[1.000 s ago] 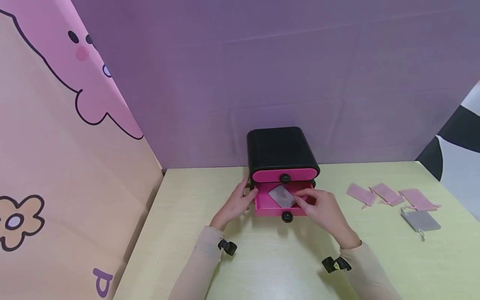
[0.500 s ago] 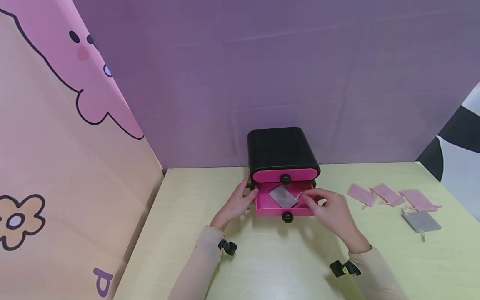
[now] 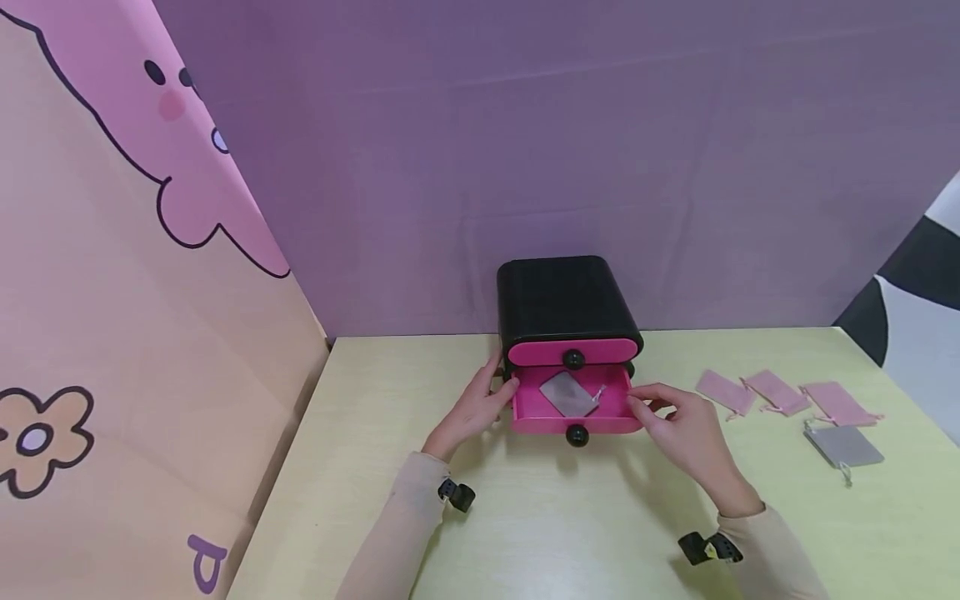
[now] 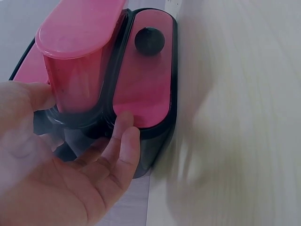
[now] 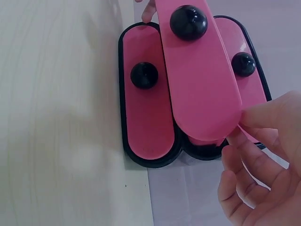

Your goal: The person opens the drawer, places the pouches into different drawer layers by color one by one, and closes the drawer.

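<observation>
We list as changed: right hand [image 3: 686,429], off the cord [image 3: 600,392] of the grey drawstring pouch [image 3: 567,395], fingers now pinching the right edge of the pink drawer [image 3: 531,404]. Pouch: inside it, left of those fingers, apart. Left hand [image 3: 467,414]: fingers loosely spread against the black cabinet [image 3: 567,296].

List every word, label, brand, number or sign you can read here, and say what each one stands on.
"P" or "d": one purple letter on the flowered wall panel; it stands askew, so I cannot tell which.
Drawer unit, gray pouches, pink pouches: no readable text.
Black wrist devices: any markings are too small to read.
</observation>
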The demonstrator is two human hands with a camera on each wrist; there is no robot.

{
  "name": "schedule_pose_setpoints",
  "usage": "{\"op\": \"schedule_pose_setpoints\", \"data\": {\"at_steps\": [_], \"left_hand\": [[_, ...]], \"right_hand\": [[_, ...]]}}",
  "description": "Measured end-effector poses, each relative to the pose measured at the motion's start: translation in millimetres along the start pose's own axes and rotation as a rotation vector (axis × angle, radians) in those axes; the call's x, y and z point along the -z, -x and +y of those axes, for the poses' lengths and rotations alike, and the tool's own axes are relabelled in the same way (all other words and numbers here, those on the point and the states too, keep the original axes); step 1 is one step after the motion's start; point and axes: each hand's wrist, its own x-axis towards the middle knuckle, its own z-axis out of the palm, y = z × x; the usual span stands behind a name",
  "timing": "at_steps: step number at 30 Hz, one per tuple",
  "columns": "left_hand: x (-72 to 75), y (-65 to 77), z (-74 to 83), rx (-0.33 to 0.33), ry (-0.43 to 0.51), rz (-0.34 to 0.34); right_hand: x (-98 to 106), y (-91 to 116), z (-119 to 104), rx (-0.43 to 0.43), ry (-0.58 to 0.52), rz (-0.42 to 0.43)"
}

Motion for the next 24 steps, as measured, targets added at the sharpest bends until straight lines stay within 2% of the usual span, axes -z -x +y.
{"op": "schedule_pose_setpoints", "data": {"at_steps": [6,14,24], "left_hand": [[-0.9,-0.1,1.1,0.001,-0.01,0.007],[-0.9,-0.6,1.7,0.006,-0.008,0.007],[0.0,-1.0,-0.9,-0.002,-0.007,-0.004]], "right_hand": [[5.3,2.7,9.9,0.008,0.024,0.003],[17.7,6.0,34.5,0.016,0.078,0.015],[38.1,13.9,58.3,-0.055,0.105,0.005]]}}
